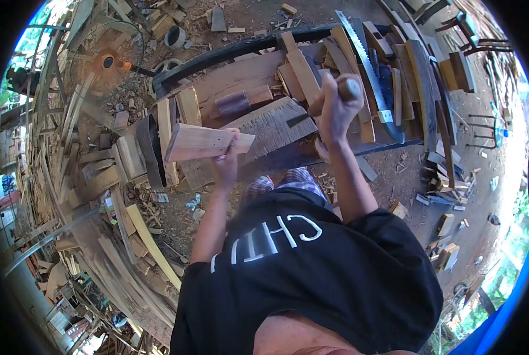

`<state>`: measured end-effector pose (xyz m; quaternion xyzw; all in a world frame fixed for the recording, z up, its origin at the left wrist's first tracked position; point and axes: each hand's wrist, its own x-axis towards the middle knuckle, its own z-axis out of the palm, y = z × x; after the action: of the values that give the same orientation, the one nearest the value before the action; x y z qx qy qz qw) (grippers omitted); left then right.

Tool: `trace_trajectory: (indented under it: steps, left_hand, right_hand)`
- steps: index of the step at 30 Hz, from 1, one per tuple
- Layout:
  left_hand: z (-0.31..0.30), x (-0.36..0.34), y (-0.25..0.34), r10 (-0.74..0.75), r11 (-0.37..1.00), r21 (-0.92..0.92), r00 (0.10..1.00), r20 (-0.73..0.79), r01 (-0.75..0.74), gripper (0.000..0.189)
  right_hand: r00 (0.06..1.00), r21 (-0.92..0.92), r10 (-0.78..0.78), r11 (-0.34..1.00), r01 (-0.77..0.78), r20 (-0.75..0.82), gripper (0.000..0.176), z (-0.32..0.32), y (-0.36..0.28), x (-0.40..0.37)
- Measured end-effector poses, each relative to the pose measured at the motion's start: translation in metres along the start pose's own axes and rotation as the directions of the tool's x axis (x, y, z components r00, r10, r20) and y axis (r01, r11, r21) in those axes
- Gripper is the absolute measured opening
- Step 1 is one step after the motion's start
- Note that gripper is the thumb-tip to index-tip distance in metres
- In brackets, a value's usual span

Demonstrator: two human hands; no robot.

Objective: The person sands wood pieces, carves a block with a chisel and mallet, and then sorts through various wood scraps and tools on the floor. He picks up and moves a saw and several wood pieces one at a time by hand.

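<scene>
My left hand point(227, 152) is closed around the narrow right end of a pale, tapered wooden board point(196, 142). That board lies tilted across a weathered grey plank point(270, 127) in front of me. My right hand point(337, 115) is raised over the plank's right end, its fingers wrapped round a wooden-handled tool point(350, 89) whose rounded butt points up toward me. A dark, narrow strip shows on the plank just left of this fist; I cannot tell whether it belongs to the tool.
A handsaw point(365, 65) with a teal grip lies among wood strips on the right. Short dark blocks point(233, 103) sit behind the plank. Offcuts and chips cover the ground, with stacked timber point(107, 260) at left. A round fan-like guard point(106, 61) stands back left, and a stool point(489, 131) far right.
</scene>
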<state>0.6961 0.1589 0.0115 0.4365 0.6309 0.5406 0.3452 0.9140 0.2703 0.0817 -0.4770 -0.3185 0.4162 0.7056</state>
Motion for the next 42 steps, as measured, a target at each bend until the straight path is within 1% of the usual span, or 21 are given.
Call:
trace_trajectory:
  steps: [5, 7, 8, 10, 13, 15, 17, 18, 21, 23, 25, 26, 27, 29, 31, 32, 33, 35, 37, 39, 42]
  left_hand:
    - [-0.004, 0.01, -0.01, -0.084, 0.995, -0.043, 0.995, 0.048, 0.086, 0.01]
    - [-0.008, 0.014, -0.006, -0.218, 0.958, -0.144, 0.957, 0.19, 0.247, 0.013]
    - [-0.008, 0.016, -0.003, -0.208, 0.96, -0.15, 0.96, 0.189, 0.237, 0.013]
    - [-0.008, 0.02, 0.002, -0.342, 0.869, -0.248, 0.881, 0.326, 0.429, 0.021]
    - [-0.001, 0.03, 0.002, -0.396, 0.769, -0.369, 0.842, 0.366, 0.522, 0.031]
    - [0.002, 0.036, 0.002, -0.379, 0.779, -0.367, 0.849, 0.369, 0.507, 0.036]
    - [0.005, 0.041, -0.002, -0.359, 0.785, -0.367, 0.849, 0.388, 0.5, 0.041]
    - [0.005, 0.041, -0.008, -0.377, 0.794, -0.336, 0.844, 0.382, 0.507, 0.042]
    - [0.005, 0.043, -0.02, -0.419, 0.813, -0.235, 0.815, 0.4, 0.533, 0.044]
    - [0.008, 0.041, -0.024, -0.479, 0.823, -0.145, 0.809, 0.342, 0.549, 0.043]
    - [0.007, 0.04, -0.032, -0.486, 0.836, -0.093, 0.807, 0.335, 0.541, 0.039]
    - [0.006, 0.038, -0.037, -0.499, 0.845, -0.035, 0.811, 0.305, 0.533, 0.035]
    - [0.007, 0.036, -0.042, -0.495, 0.846, -0.037, 0.809, 0.318, 0.532, 0.035]
    - [0.008, 0.032, -0.051, -0.542, 0.839, 0.068, 0.818, 0.195, 0.54, 0.029]
    - [0.007, 0.028, -0.064, -0.453, 0.889, 0.031, 0.866, 0.21, 0.458, 0.028]
    - [0.003, 0.028, -0.078, -0.393, 0.919, 0.125, 0.897, 0.203, 0.374, 0.028]
    - [0.001, 0.028, -0.089, -0.329, 0.933, 0.219, 0.923, 0.199, 0.285, 0.029]
    - [-0.003, 0.025, -0.103, -0.353, 0.927, 0.201, 0.918, 0.182, 0.316, 0.032]
    - [-0.007, 0.024, -0.108, -0.376, 0.919, 0.189, 0.912, 0.164, 0.345, 0.035]
    - [-0.008, 0.024, -0.103, -0.247, 0.823, 0.548, 0.963, 0.11, 0.149, 0.041]
    - [-0.006, 0.019, -0.084, -0.293, 0.763, 0.619, 0.954, 0.071, 0.188, 0.05]
  right_hand:
    - [0.976, -0.138, -0.093, 0.983, 0.121, 0.199, 0.02, -0.009, 0.012, -0.025]
    - [0.952, -0.211, -0.128, 0.959, 0.19, 0.276, 0.021, -0.017, 0.025, -0.026]
    - [0.933, -0.271, -0.067, 0.947, 0.171, 0.354, 0.02, -0.019, 0.025, -0.029]
    - [0.897, -0.324, 0.089, 0.944, 0.062, 0.433, 0.02, -0.022, 0.022, -0.036]
    - [0.879, -0.308, 0.067, 0.947, 0.094, 0.473, 0.02, -0.03, 0.034, -0.043]
    - [0.874, -0.408, 0.131, 0.909, 0.083, 0.468, 0.022, -0.039, 0.033, -0.044]
    - [0.781, -0.471, -0.049, 0.774, 0.423, 0.622, 0.026, -0.052, 0.038, -0.042]
    - [0.76, -0.49, -0.014, 0.757, 0.432, 0.65, 0.026, -0.054, 0.032, -0.044]
    - [0.759, -0.48, 0.092, 0.822, 0.308, 0.645, 0.026, -0.066, 0.017, -0.047]
    - [0.792, -0.517, 0.095, 0.803, 0.298, 0.603, 0.025, -0.077, 0.006, -0.042]
    - [0.841, -0.566, -0.117, 0.689, 0.452, 0.528, 0.023, -0.096, 0.0, -0.029]
    - [0.768, -0.544, -0.218, 0.592, 0.595, 0.602, 0.021, -0.109, -0.009, -0.015]
    - [0.904, -0.626, -0.175, 0.67, 0.4, 0.39, 0.02, -0.122, 0.002, -0.004]
    - [0.924, -0.738, -0.163, 0.56, 0.376, 0.347, 0.021, -0.141, -0.013, 0.026]
    - [0.906, -0.79, -0.267, 0.448, 0.419, 0.329, 0.025, -0.174, 0.007, 0.064]
    - [0.952, -0.877, -0.128, 0.369, 0.307, 0.28, 0.033, -0.188, 0.011, 0.08]
    - [0.95, -0.875, -0.131, 0.37, 0.313, 0.284, 0.033, -0.197, 0.016, 0.095]
    - [0.994, -0.985, 0.008, 0.136, 0.111, 0.113, 0.044, -0.211, 0.027, 0.121]
    - [0.992, -0.991, 0.077, 0.099, 0.092, 0.1, 0.051, -0.224, 0.036, 0.146]
    - [0.986, -0.996, 0.142, 0.006, 0.086, 0.086, 0.049, -0.231, 0.048, 0.164]
    - [0.988, -0.994, 0.126, -0.052, 0.099, 0.091, 0.05, -0.233, 0.072, 0.183]
